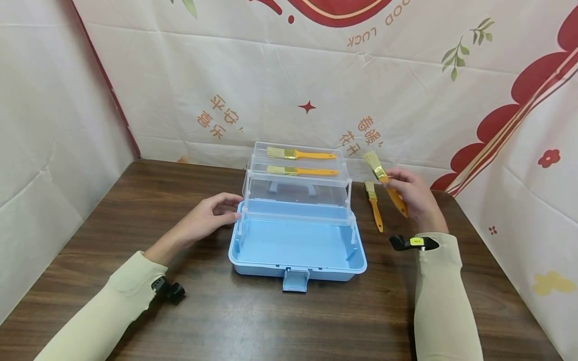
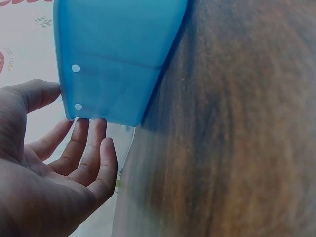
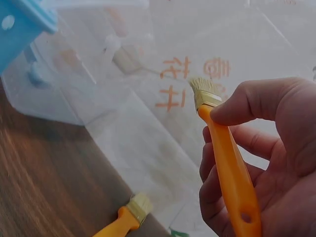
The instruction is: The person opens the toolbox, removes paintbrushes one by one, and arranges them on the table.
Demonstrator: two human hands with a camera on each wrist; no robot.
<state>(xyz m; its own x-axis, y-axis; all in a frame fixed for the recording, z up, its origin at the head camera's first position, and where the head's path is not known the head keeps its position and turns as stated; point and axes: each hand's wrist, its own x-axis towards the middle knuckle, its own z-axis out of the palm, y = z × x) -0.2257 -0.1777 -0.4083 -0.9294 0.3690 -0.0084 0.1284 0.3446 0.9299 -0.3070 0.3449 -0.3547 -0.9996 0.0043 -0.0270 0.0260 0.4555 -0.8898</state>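
Observation:
A light-blue toolbox [image 1: 262, 269] stands unfolded, its clear trays raised at the back. My left hand [image 1: 208, 218] holds the box's back left corner; in the left wrist view the thumb touches the rim and the fingertips [image 2: 100, 126] meet the end beside it. Right of the box, my right hand [image 1: 413, 196] grips a paintbrush [image 3: 229, 168] by its orange handle, pale bristles up, above the table. Another paintbrush [image 1: 375, 208] lies on the table just below it. In the trays lie an upper paintbrush [image 1: 313, 155] and a lower paintbrush [image 1: 316, 172], bristles to the left.
The brown wooden table [image 1: 194, 321] meets a printed white cloth [image 1: 280, 100] hanging behind and at both sides. On the toolbox's front a latch [image 1: 295, 281] hangs down. Through the trays the clear lid with its handle [image 1: 292, 188] shows behind.

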